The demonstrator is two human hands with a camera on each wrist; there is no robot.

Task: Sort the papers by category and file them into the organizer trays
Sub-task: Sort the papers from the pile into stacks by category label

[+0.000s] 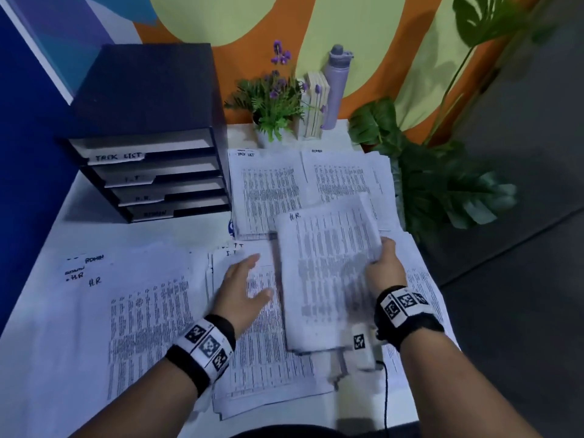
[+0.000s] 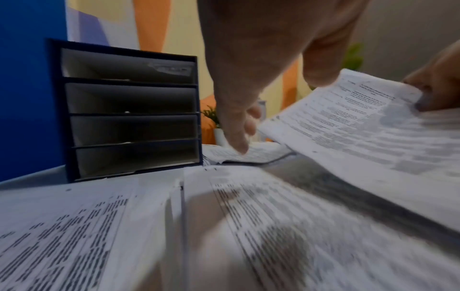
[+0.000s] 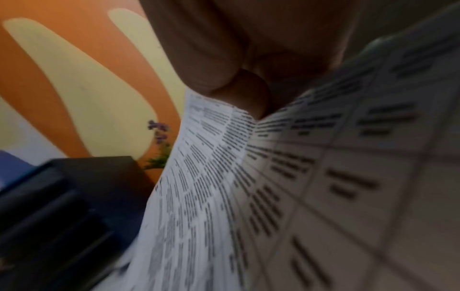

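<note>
My right hand (image 1: 384, 259) pinches the right edge of a printed sheaf marked H.R. (image 1: 322, 273) and holds it lifted above the desk; the same H.R. sheaf (image 3: 224, 177) fills the right wrist view, curving down from my thumb (image 3: 246, 92). My left hand (image 1: 245, 284) hovers flat with straight fingers over the I.T. pile (image 1: 268, 358), holding nothing. The dark blue organizer (image 1: 151, 128) stands at the back left with four labelled trays: TASK LIST, I.T., H.R., ADMIN. From the left wrist, the organizer (image 2: 129, 114) shows its four slots.
A TASK LIST pile (image 1: 267, 191) and an ADMIN pile (image 1: 344, 175) lie behind the lifted sheaf. A mixed stack (image 1: 126, 311) covers the desk's left. A potted purple flower (image 1: 273, 102), a lilac bottle (image 1: 335, 86) and big leafy plants (image 1: 436, 172) line the back and right edge.
</note>
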